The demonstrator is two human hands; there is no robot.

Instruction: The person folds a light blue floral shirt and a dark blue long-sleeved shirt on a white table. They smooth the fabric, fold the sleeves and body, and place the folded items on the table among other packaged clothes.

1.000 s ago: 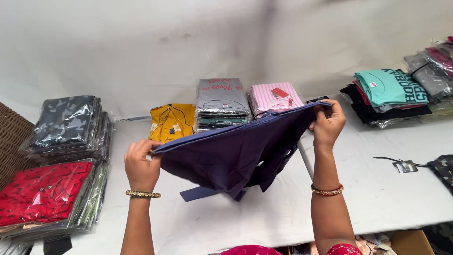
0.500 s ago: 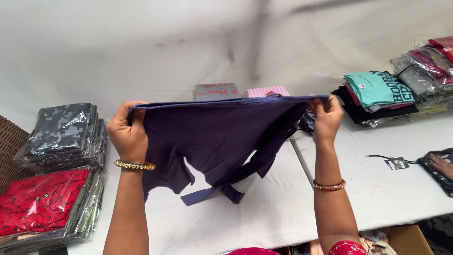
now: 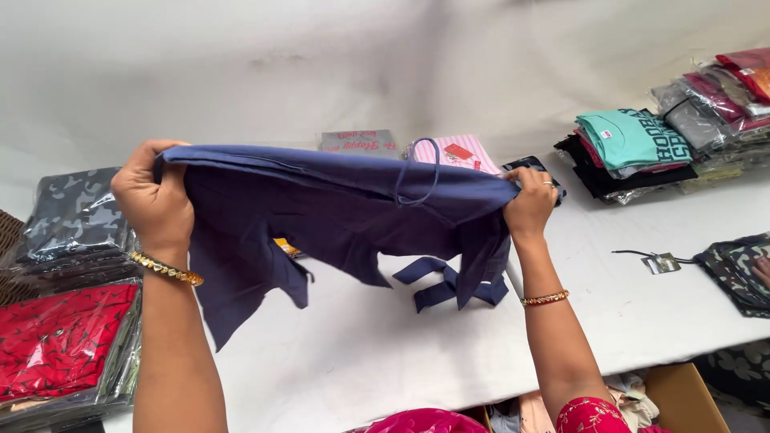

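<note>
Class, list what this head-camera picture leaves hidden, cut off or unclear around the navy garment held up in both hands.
- Head view: the yellow packet is almost wholly covered by the navy garment.
- The camouflage item is cut off by the right edge.
- The left hand and right hand have their fingertips buried in the cloth.
- The garment's front is folded away.

The navy garment [image 3: 337,212] is hiding most of a yellow item [image 3: 286,246] behind it. The red packaged stack [image 3: 56,345] and camouflage cloth [image 3: 738,269] are running off the edges.
</note>
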